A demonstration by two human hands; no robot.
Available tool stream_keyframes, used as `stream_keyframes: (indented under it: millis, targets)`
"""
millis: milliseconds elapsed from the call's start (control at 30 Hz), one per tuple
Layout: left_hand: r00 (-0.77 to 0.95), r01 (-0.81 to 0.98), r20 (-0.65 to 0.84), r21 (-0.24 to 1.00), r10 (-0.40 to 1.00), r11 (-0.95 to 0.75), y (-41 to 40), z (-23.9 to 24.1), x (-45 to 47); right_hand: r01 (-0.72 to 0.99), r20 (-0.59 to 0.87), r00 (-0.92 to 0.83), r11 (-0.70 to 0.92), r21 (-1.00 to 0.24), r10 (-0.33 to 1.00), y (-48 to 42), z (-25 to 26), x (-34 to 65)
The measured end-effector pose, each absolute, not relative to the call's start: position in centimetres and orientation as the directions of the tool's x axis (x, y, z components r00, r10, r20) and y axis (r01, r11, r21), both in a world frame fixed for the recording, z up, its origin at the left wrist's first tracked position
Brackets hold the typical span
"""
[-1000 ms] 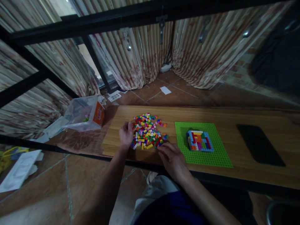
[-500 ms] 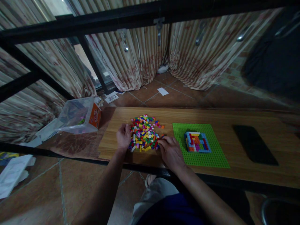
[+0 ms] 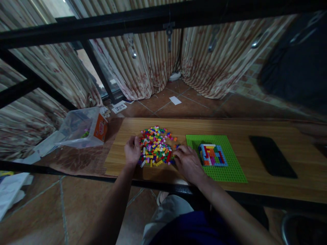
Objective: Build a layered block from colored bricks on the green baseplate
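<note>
A loose pile of small multicoloured toy bricks (image 3: 156, 146) lies on the wooden tabletop between my hands. At its left edge rests my left hand (image 3: 132, 150), fingers curled in; whether anything is inside them is hidden. My right hand (image 3: 187, 161) is at the pile's right edge, fingertips pinched together, and what they hold is too small to make out. Just right of that hand lies a green baseplate (image 3: 231, 173). A low brick build (image 3: 213, 155) with light-blue outer walls and red, yellow, orange and white bricks inside sits on the plate.
A black flat slab (image 3: 273, 156) lies on the tabletop (image 3: 301, 185) at the right. To the left stands a clear plastic box (image 3: 78, 131) with an orange label and a few bricks inside. A black metal bar (image 3: 143, 25) crosses above, before striped curtains (image 3: 150, 73).
The whole view has shifted slightly left. My right hand has lifted or turned a little at the pile's right edge, its fingers more bunched. My left hand stays at the left edge.
</note>
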State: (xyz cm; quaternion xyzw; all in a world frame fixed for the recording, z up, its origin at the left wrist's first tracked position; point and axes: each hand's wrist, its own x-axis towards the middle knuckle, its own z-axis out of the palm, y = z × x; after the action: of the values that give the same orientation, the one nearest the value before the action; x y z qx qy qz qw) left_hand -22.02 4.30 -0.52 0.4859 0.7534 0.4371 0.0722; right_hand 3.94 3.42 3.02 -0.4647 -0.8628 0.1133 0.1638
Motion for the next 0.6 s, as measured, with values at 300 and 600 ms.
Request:
stream_keyframes:
  millis: [300, 600]
  targets:
    - [-0.511, 0.653, 0.299, 0.744, 0.806, 0.138, 4.4, -0.6, -22.2, 0.825, 0.137, -0.399, 0.42, -0.377, 0.907, 2.0, 2.9, 1.2]
    - [-0.521, 0.65, 0.306, 0.747, 0.797, 0.139, 4.4, -0.6, -22.1, 0.846, 0.101, -0.343, 0.354, -0.398, 0.934, 2.5, 3.1, 1.9]
